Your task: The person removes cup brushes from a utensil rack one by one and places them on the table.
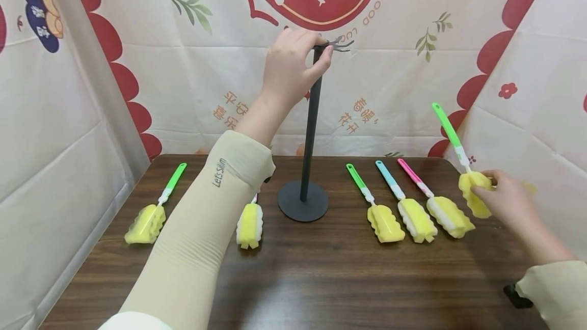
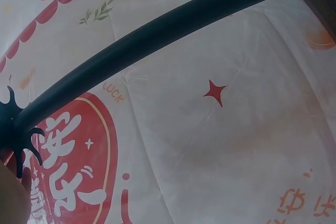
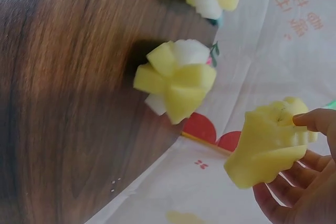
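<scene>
At the top of a black upright hook stand (image 1: 312, 131), my left hand (image 1: 291, 65) pinches the hooked head (image 1: 339, 45) between thumb and fingers. The left wrist view shows the pole (image 2: 157, 38) slanting across, with curved hooks at its end. Over the table's right side, my right hand (image 1: 511, 202) holds a bottle brush with a green handle (image 1: 447, 126) by its yellow sponge head (image 3: 268, 142), handle pointing up. Left of it lie bottle brushes with a pink handle (image 1: 415, 177), a blue handle (image 1: 390, 180) and a green handle (image 1: 357, 180).
A green-handled brush (image 1: 149, 223) lies at the far left of the dark wooden table (image 1: 321, 279). Another sponge brush (image 1: 249, 225) lies beside the stand's round base (image 1: 289, 202), its handle mostly hidden by my left arm. Printed cloth (image 1: 390, 90) hangs behind and at both sides.
</scene>
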A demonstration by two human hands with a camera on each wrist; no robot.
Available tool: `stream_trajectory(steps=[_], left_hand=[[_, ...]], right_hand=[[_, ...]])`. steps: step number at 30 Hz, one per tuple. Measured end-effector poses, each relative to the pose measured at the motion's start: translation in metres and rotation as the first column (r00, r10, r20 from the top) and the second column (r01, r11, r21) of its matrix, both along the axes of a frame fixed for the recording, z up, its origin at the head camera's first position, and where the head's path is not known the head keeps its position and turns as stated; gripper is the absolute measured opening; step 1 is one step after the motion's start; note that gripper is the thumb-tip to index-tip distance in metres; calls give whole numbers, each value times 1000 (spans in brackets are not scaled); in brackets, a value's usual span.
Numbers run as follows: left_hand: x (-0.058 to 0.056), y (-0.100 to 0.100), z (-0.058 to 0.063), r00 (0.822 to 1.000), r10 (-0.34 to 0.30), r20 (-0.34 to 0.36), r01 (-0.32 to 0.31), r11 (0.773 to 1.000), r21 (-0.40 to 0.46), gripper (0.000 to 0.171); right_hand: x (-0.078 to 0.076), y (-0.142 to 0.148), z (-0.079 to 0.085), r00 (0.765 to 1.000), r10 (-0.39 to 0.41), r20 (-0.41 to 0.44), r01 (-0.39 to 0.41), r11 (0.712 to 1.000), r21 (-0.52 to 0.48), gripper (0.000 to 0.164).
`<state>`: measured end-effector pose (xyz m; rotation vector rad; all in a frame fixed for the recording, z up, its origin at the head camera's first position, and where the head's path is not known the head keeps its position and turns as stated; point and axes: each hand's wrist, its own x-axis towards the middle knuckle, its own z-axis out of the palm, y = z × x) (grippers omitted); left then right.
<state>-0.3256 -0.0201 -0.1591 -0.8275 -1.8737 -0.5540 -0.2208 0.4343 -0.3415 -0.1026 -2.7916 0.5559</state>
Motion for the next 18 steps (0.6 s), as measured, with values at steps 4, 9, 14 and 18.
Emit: stream_trajectory(steps=[4,9,14,18], left_hand=[[0,1,0,1000,-2,-2,2,1000,3,33],[0,2,-1,1000,-1,-6,1,1000,13,33],[2,2,-2,1000,0,3,0,1000,18,33],[1,2,-3,1000,-1,1,1,1000,23,32]], right_hand=[[0,8,-4,1000,-5,19,5,1000,5,53],[-1,19,-9,997,-18,72,17,1000,6,55],[-1,27,-15,992,-18,121,17,1000,3,53],[-2,33,-18,984,-25,175,27,1000,-10,54]])
